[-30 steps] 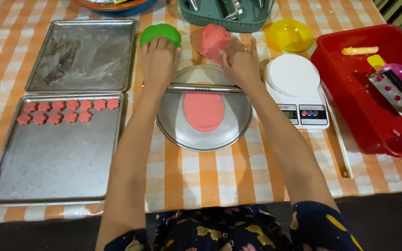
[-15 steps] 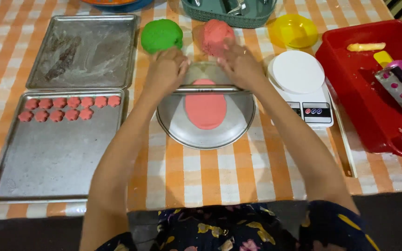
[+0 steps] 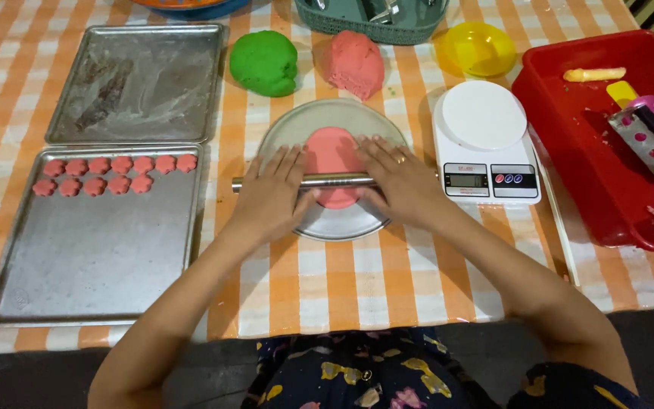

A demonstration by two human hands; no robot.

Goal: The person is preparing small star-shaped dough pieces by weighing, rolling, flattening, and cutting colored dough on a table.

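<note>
Compared with the earlier views, both hands and the metal rolling pin (image 3: pixel 304 182) have travelled from the far rim of the round metal plate (image 3: pixel 289 132) toward the person, and now lie across the middle of the flat pink dough disc (image 3: pixel 332 155). The disc is exposed on its far side, where it was previously exposed on its near side.

The lower baking tray (image 3: pixel 92 265) carries two rows of small pink flower-shaped pieces (image 3: pixel 111 174) at its far edge. The upper baking tray (image 3: pixel 138 83) is floured. The red tub (image 3: pixel 607 204) stands at the right, the white kitchen scale (image 3: pixel 486 144) beside the plate.

The left hand (image 3: pixel 270 198) and right hand (image 3: pixel 399 182) lie flat on the pin, fingers extended and slightly spread, not curled around it. The pin runs under the palms; the disc lies between the two hands, under the fingertips. Beyond the plate sit a green dough ball (image 3: pixel 264 62) and a pink dough lump (image 3: pixel 355 64).
</note>
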